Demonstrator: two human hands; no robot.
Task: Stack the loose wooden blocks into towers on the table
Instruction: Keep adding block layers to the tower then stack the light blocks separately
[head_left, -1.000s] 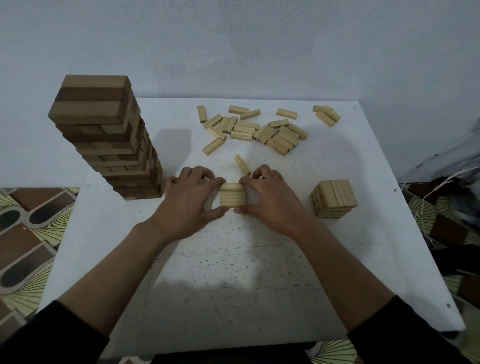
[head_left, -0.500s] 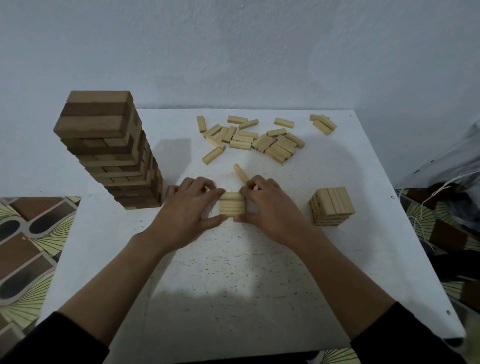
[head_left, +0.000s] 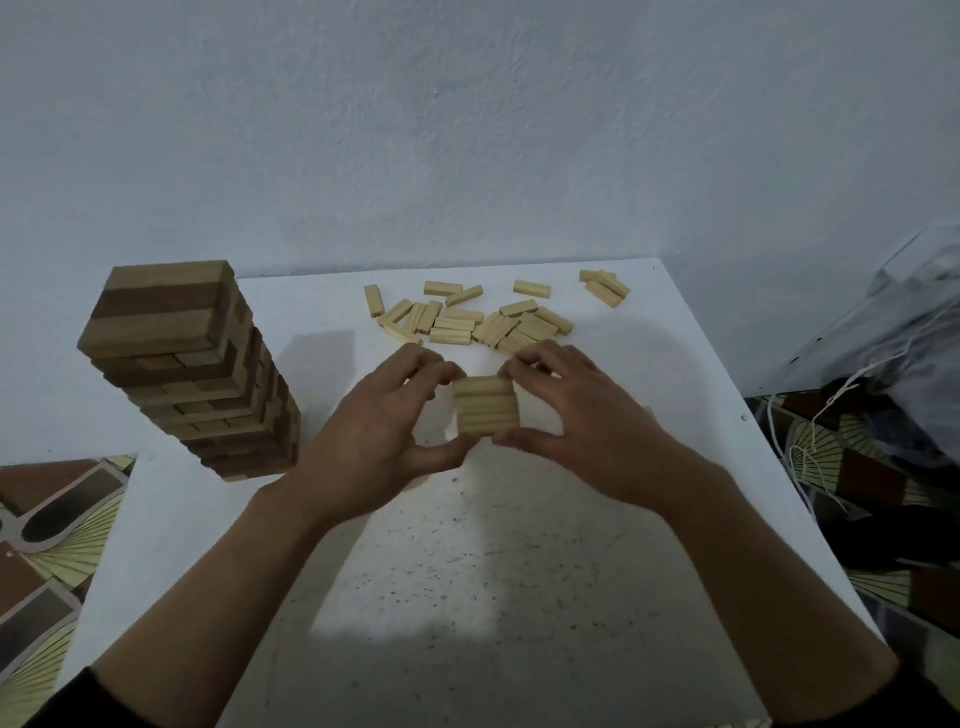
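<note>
Gripping a small stack of pale blocks (head_left: 486, 406) between them, both hands are raised above the middle of the white bench (head_left: 519, 561); the left hand (head_left: 375, 440) pinches the stack's left side, thumb at the lower corner and fingers curled over the upper edge; the right hand (head_left: 589, 422) pinches the right side in the same manner, thumb low and fingers at the top. The stack shows several thin layers with their long faces toward the camera; it appears lifted off the bench surface, though contact underneath cannot be confirmed.

A heap of loose blocks (head_left: 470, 322) lies flat on the far part of the bench, just beyond the fingertips; the pieces point in mixed directions and several touch or overlap; a separate small cluster of blocks (head_left: 605, 287) sits near the far right corner, apart from the heap.

A tall tower (head_left: 187, 374) of light and dark wood stands upright near the far left edge of the bench, well apart from the hands; its layers alternate in direction. Patterned flooring (head_left: 47, 561) shows at the left; a clear plastic bag (head_left: 904, 343) and white cords (head_left: 810, 431) lie off the bench at the right.
</note>
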